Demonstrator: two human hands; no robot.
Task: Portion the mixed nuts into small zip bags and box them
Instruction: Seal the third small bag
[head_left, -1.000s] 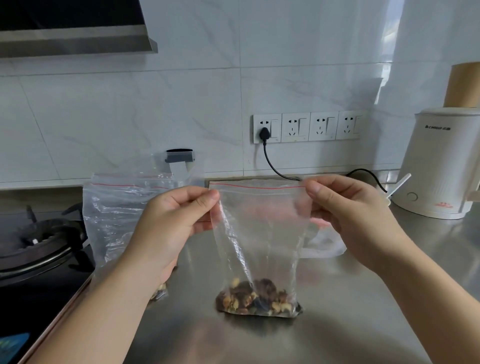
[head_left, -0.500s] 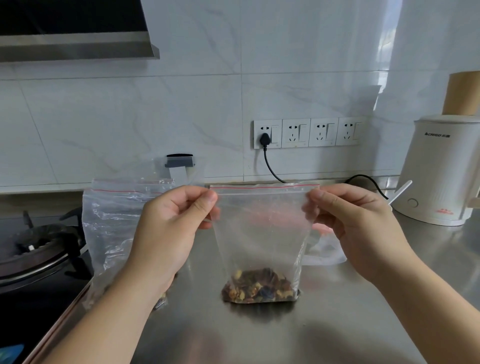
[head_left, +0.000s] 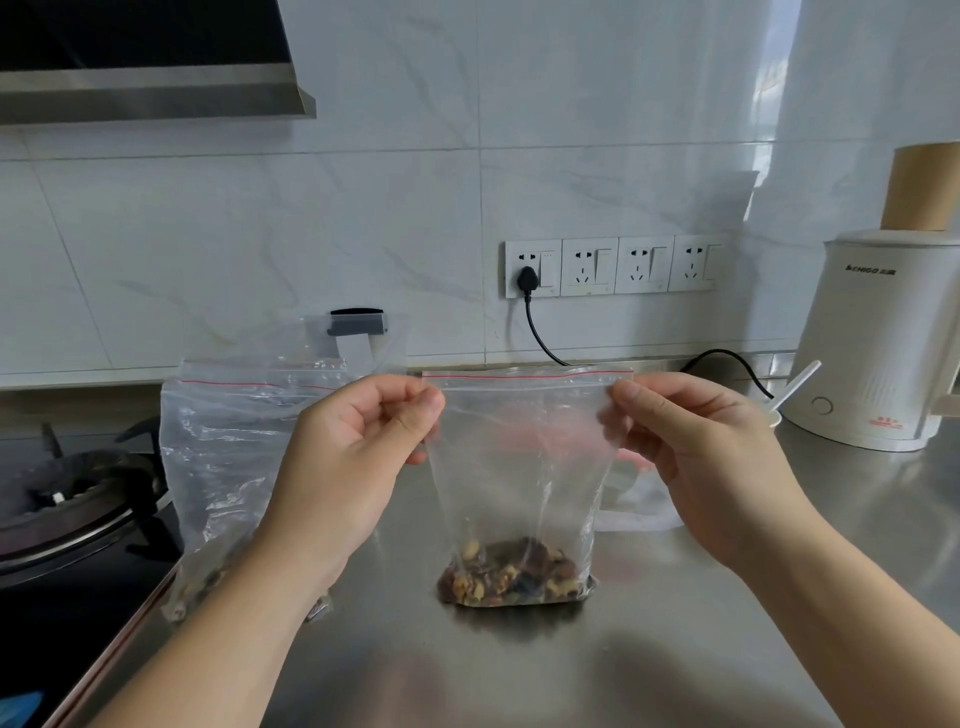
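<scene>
the left hand (head_left: 353, 457) pinches the top left corner of a small zip bag (head_left: 519, 467), thumb and curled fingers closed on the strip just under the red line; the right hand (head_left: 696, 457) pinches the top right corner the same way, so the bag hangs upright and stretched flat between them; its bottom edge rests on the steel counter (head_left: 727, 649); a low heap of mixed nuts (head_left: 511, 574) sits in the bottom of the bag, brown and pale pieces together, the rest of the bag clear above them; just behind the left hand stands a larger zip bag (head_left: 223, 441), crumpled, with its own red line along the top and some nuts showing at its base near the left wrist; to the left of that lies a gas hob (head_left: 67, 499) with a black burner grate; behind the right hand something pale and pinkish shows through the plastic, too blurred to tell; further right a white kettle (head_left: 878, 353) stands on the counter, a white plastic spoon (head_left: 795, 387) leaning near its base; on the tiled wall a row of sockets (head_left: 613, 266) holds one black plug (head_left: 527, 275), its cable running down toward the counter.
</scene>
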